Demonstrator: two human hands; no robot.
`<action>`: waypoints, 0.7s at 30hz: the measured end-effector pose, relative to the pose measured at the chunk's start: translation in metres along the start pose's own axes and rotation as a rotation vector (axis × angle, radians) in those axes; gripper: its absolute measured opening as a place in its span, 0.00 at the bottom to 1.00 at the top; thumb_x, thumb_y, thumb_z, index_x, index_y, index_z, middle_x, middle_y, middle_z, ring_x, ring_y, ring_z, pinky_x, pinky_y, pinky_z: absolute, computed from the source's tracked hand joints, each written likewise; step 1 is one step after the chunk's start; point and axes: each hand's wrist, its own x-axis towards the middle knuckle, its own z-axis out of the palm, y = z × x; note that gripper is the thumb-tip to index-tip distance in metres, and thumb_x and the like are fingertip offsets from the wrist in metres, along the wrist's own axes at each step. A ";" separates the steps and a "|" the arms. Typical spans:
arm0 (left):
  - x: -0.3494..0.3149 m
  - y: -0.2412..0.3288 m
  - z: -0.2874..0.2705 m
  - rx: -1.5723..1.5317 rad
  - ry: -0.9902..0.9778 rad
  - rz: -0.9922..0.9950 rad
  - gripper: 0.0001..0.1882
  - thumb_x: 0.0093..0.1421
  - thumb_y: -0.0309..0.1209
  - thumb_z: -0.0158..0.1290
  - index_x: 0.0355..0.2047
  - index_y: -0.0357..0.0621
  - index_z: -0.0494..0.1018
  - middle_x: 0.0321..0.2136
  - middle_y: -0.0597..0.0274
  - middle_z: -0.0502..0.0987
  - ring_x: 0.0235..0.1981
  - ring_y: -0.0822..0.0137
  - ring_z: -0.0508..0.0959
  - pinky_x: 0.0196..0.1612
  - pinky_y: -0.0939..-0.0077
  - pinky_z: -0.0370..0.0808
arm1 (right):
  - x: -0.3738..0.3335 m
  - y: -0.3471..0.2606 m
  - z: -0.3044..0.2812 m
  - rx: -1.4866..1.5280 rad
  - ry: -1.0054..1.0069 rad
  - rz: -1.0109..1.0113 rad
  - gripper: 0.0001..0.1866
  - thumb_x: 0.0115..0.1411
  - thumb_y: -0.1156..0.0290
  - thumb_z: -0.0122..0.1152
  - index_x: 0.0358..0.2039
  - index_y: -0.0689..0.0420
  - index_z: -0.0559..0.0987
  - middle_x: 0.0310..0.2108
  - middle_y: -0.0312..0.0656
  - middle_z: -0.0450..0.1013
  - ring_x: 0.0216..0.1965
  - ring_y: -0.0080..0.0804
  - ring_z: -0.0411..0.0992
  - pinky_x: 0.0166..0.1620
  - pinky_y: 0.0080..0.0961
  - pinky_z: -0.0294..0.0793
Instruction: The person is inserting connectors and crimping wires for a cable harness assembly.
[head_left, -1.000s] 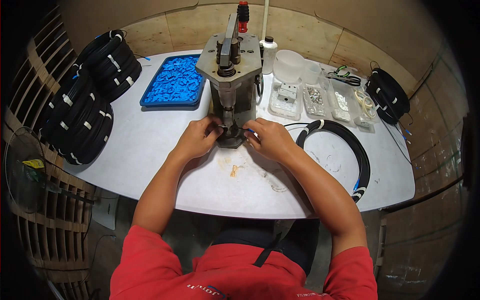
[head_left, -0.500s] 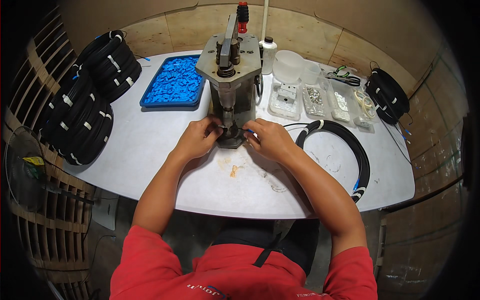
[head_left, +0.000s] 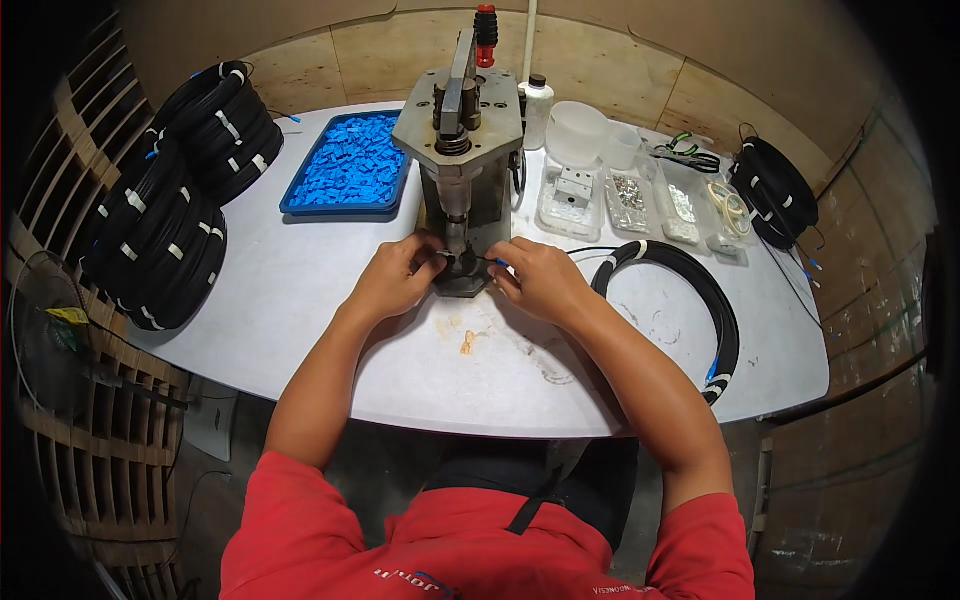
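Note:
A metal lever press [head_left: 462,190] stands upright at the middle of the white table. My right hand [head_left: 535,275] is closed at the right of its base, pinching the end of a black cable [head_left: 590,248] with a bit of blue at the fingertips. That cable runs right to a taped coil [head_left: 690,275] lying on the table. On the press's left side my left hand [head_left: 395,275] is closed too, its fingertips together just beside the ram. Whatever it pinches is small and dark, too small to name.
Left of the press lies a blue tray [head_left: 345,210] full of small blue parts. Stacked cable coils [head_left: 160,240] stand at the far left, another coil [head_left: 777,190] at the far right. A white bottle [head_left: 537,112], round tubs [head_left: 577,135] and clear boxes [head_left: 570,205] sit at the back right.

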 end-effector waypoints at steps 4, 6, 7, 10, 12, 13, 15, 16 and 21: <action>0.000 -0.003 0.002 -0.005 0.016 0.036 0.12 0.63 0.31 0.56 0.43 0.36 0.76 0.28 0.45 0.82 0.30 0.54 0.84 0.37 0.64 0.78 | 0.000 0.001 0.001 0.000 0.002 -0.002 0.08 0.62 0.66 0.63 0.41 0.52 0.80 0.33 0.45 0.76 0.34 0.50 0.78 0.38 0.43 0.79; 0.000 -0.002 0.001 -0.002 0.011 0.029 0.12 0.63 0.31 0.56 0.43 0.36 0.76 0.28 0.45 0.82 0.30 0.54 0.84 0.37 0.64 0.78 | 0.000 0.001 0.000 0.000 0.001 -0.002 0.08 0.62 0.66 0.63 0.41 0.52 0.80 0.33 0.45 0.76 0.34 0.50 0.78 0.39 0.43 0.79; 0.000 -0.002 0.001 0.001 0.005 0.022 0.12 0.63 0.31 0.56 0.43 0.36 0.76 0.28 0.45 0.82 0.30 0.54 0.84 0.37 0.64 0.78 | 0.000 0.001 0.000 -0.001 0.001 -0.001 0.08 0.62 0.66 0.63 0.41 0.52 0.80 0.33 0.45 0.76 0.34 0.50 0.78 0.39 0.43 0.79; 0.000 -0.003 0.002 -0.015 0.024 0.056 0.12 0.63 0.31 0.56 0.43 0.36 0.76 0.28 0.45 0.82 0.29 0.54 0.83 0.37 0.64 0.78 | 0.000 0.000 0.000 0.008 0.000 0.000 0.08 0.62 0.66 0.63 0.41 0.52 0.79 0.33 0.45 0.76 0.34 0.50 0.78 0.39 0.43 0.79; -0.001 -0.001 0.002 -0.009 0.021 0.051 0.12 0.63 0.31 0.56 0.43 0.36 0.76 0.28 0.45 0.82 0.29 0.54 0.83 0.37 0.64 0.78 | 0.000 0.000 0.000 0.006 -0.002 0.003 0.08 0.62 0.66 0.63 0.41 0.52 0.79 0.33 0.45 0.76 0.34 0.50 0.78 0.39 0.43 0.79; 0.000 -0.001 0.001 -0.003 0.017 0.046 0.12 0.63 0.31 0.56 0.42 0.36 0.76 0.28 0.45 0.82 0.29 0.54 0.83 0.37 0.64 0.78 | -0.001 0.000 -0.001 0.004 -0.005 0.006 0.08 0.62 0.66 0.63 0.41 0.52 0.79 0.33 0.45 0.76 0.34 0.50 0.78 0.38 0.43 0.79; 0.000 -0.002 0.002 0.001 0.014 0.041 0.12 0.63 0.31 0.56 0.42 0.36 0.76 0.29 0.45 0.82 0.30 0.54 0.83 0.37 0.64 0.78 | -0.001 0.000 -0.001 0.002 -0.003 0.003 0.09 0.62 0.66 0.63 0.41 0.52 0.79 0.33 0.45 0.76 0.34 0.50 0.78 0.38 0.43 0.79; 0.000 -0.004 0.002 0.005 0.012 0.035 0.12 0.63 0.32 0.56 0.42 0.36 0.76 0.29 0.45 0.82 0.30 0.53 0.84 0.37 0.64 0.78 | -0.001 0.000 -0.001 0.001 -0.002 -0.001 0.09 0.62 0.66 0.63 0.41 0.52 0.79 0.33 0.45 0.76 0.34 0.50 0.78 0.38 0.43 0.79; 0.000 -0.006 0.003 -0.005 0.026 0.060 0.12 0.63 0.32 0.57 0.43 0.36 0.76 0.28 0.44 0.82 0.30 0.53 0.84 0.37 0.64 0.78 | -0.001 0.000 0.000 -0.001 -0.005 0.001 0.09 0.62 0.65 0.63 0.41 0.52 0.79 0.33 0.45 0.76 0.34 0.50 0.78 0.39 0.43 0.79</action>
